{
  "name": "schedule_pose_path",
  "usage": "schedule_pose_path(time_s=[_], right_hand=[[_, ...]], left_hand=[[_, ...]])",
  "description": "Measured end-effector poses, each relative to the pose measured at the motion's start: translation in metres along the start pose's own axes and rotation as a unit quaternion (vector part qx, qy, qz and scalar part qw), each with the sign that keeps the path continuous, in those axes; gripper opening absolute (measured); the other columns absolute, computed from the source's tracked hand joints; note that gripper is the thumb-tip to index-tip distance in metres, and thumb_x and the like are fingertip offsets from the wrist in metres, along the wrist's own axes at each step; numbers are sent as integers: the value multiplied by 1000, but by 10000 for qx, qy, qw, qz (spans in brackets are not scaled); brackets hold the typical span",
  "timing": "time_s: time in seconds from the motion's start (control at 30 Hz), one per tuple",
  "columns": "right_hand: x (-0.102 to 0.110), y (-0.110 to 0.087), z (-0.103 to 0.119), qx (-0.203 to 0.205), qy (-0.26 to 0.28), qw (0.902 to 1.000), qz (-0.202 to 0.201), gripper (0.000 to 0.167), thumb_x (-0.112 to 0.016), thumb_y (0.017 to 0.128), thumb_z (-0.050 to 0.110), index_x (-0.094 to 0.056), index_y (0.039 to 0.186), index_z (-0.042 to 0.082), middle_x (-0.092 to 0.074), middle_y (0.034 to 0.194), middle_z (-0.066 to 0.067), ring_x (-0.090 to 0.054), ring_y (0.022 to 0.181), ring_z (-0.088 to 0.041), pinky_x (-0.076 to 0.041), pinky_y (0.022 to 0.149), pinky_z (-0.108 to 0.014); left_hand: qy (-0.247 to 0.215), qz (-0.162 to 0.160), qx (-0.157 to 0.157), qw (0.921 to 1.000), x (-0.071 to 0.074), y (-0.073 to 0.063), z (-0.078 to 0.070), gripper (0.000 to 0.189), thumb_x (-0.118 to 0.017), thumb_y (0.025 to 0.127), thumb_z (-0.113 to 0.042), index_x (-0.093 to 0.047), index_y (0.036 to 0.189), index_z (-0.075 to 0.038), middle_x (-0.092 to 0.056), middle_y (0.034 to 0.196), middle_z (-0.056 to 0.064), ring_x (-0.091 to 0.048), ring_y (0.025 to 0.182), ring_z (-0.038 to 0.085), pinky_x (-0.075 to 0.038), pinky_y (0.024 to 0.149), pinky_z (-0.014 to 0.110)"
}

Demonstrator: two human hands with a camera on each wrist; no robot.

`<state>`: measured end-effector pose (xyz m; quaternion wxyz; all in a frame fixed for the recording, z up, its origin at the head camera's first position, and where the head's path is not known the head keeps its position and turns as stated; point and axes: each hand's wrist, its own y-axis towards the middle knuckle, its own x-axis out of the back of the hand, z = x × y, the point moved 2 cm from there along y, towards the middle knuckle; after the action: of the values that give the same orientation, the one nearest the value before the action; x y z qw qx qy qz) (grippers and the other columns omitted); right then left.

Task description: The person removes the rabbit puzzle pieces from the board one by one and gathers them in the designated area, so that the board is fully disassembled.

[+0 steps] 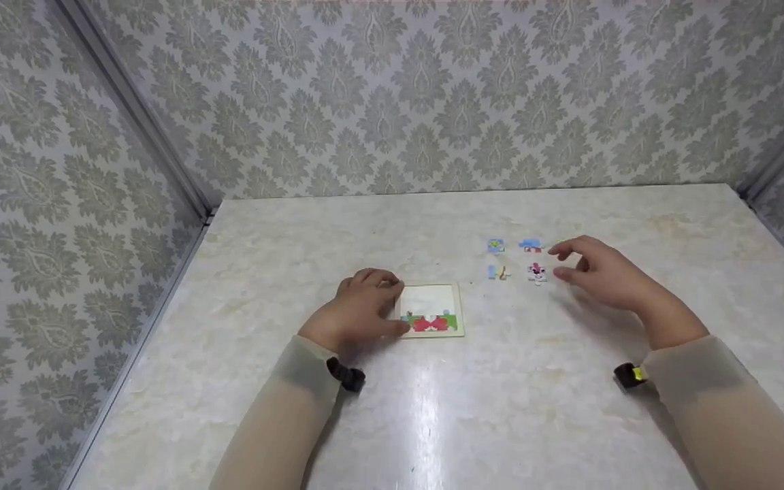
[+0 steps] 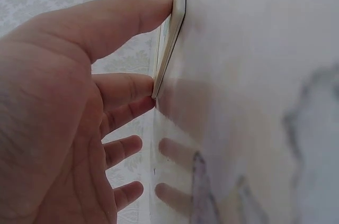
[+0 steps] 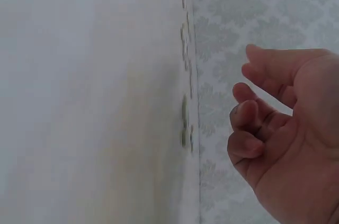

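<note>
A small square puzzle board (image 1: 461, 309) with a pale wooden rim lies flat on the table. Green and red pieces (image 1: 433, 323) fill its lower part, and its upper part shows a bare pale base. My left hand (image 1: 363, 309) holds the board by its left side, thumb at the near corner and index finger at the far one. Over the table, beside the loose pieces, hovers my right hand (image 1: 606, 275), fingers loosely bent and nothing between them. Nearest to it are a pink-and-white puzzle piece (image 1: 537, 273) and a yellowish piece (image 1: 561, 241), partly hidden by the fingers.
A blue-and-yellow piece (image 1: 495, 245), a blue-and-red piece (image 1: 531, 245) and a blue-and-cream piece (image 1: 499, 273) lie right of the board. The marbled table (image 1: 242, 258) meets a patterned wall (image 1: 392, 102) at the back, with another panel (image 1: 58, 238) on the left.
</note>
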<state>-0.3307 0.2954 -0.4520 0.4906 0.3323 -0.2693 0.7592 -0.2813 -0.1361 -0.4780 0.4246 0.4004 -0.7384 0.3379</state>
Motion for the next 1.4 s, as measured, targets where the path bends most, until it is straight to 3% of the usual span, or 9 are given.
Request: schedule_pose_path(time_s=[0.17, 0.33, 0.57, 0.73, 0.93, 1.1, 1.23, 1.4], right_hand=[[-20, 5, 51, 559, 787, 9952, 136, 46, -68, 116, 31, -62, 158, 14, -62, 154, -18, -64, 108, -26, -55, 87, -32], [-43, 18, 91, 715, 1217, 9897, 230, 43, -68, 115, 29, -62, 157, 18, -59, 159, -17, -64, 109, -26, -55, 89, -35], [-84, 35, 122, 776, 1672, 9820, 422, 47, -68, 115, 28, -58, 161, 19, -56, 162, -20, -66, 113, -25, -54, 91, -38], [-104, 35, 132, 946, 1859, 9751, 751, 50, -69, 114, 25, -58, 162, 15, -58, 160, -21, -69, 111, -24, -55, 94, -37], [-123, 35, 132, 975, 1741, 9731, 1147, 54, -68, 114, 24, -58, 165, 9, -62, 160, -17, -74, 106, -23, -58, 91, -33], [-134, 34, 136, 1107, 1414, 9749, 1314, 56, -70, 110, 14, -58, 164, 7, -63, 161, -16, -73, 104, -17, -59, 88, -31], [-143, 36, 138, 1262, 943, 9792, 1280, 55, -73, 107, 7, -61, 161, 6, -66, 156, -18, -75, 106, -19, -61, 94, -35], [-151, 39, 143, 1366, 433, 9845, 1009, 47, -76, 107, 13, -68, 153, 5, -69, 137, -17, -71, 109, -24, -59, 101, -41]], left_hand=[[76, -26, 56, 10000, -1, 0, 0, 90, -79, 100, -54, -46, 174, -14, -43, 178, 6, -27, 171, 32, -20, 141, 63], [36, -57, 74, 9999, -1, 0, -2, 94, -81, 97, -55, -47, 174, -13, -44, 176, 5, -27, 171, 30, -20, 141, 61], [236, -56, 116, 9996, -2, 2, -1, 100, -81, 93, -58, -45, 175, -14, -42, 177, 2, -25, 172, 30, -21, 141, 59], [241, -84, -50, 9997, -2, 3, -1, 101, -82, 90, -58, -47, 174, -14, -44, 177, 4, -26, 172, 33, -22, 140, 63], [213, -133, -183, 9995, 0, 2, 0, 97, -81, 91, -55, -49, 173, -17, -46, 176, 5, -27, 171, 36, -21, 140, 67], [131, -197, -174, 9996, -2, 3, 3, 97, -83, 89, -52, -50, 173, -16, -46, 176, 3, -27, 172, 33, -21, 141, 64], [100, -217, -205, 9995, -4, 4, 4, 97, -83, 89, -51, -50, 172, -15, -46, 177, 3, -27, 173, 33, -22, 141, 64], [59, -234, -241, 9994, -3, 5, 3, 97, -84, 89, -49, -50, 172, -13, -47, 176, 3, -27, 173, 34, -22, 141, 63]])
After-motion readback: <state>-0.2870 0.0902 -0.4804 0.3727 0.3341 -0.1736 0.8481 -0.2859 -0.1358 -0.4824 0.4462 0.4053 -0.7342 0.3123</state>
